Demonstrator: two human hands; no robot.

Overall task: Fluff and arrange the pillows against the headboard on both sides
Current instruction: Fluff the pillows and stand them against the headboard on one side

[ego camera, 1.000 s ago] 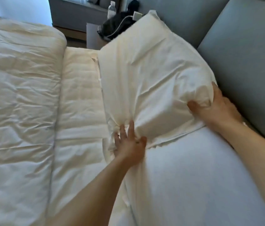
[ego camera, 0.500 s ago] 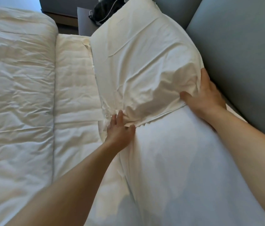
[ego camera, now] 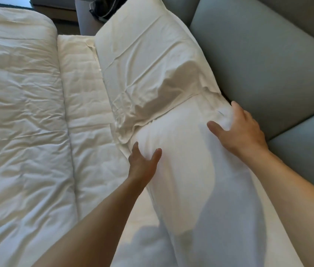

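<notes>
Both hands are now lying on the nearer white pillow, having come off the cream pillow they were gripping half a second ago.

Head view, item by item:

Left hand [ego camera: 142,162]: lying against the left flank of the nearer white pillow [ego camera: 196,185], thumb and fingers spread and pressing into the fabric; whether anything is being pinched cannot be told.

Right hand [ego camera: 243,130]: sitting on the far right corner of the same pillow, thumb spread wide on top, fingers curling over the edge beside the headboard [ego camera: 264,60] and bunching the cloth there.

Nearer white pillow: stretching lengthwise from the bottom of the view up along the headboard, its far end touching the cream pillow [ego camera: 148,60].

Cream pillow: lying further up the bed, its right side leaning against the grey padded headboard, its near end creased and slightly overlapping the white pillow.

Duvet [ego camera: 17,116]: white, wrinkled, folded back and filling the left side of the view.

Mattress pad [ego camera: 86,105]: cream, quilted, showing as a strip between duvet and pillows.

Nightstand [ego camera: 82,18]: standing past the cream pillow at the top edge, carrying a dark object [ego camera: 102,6] with a white cable; too cropped to identify.
</notes>
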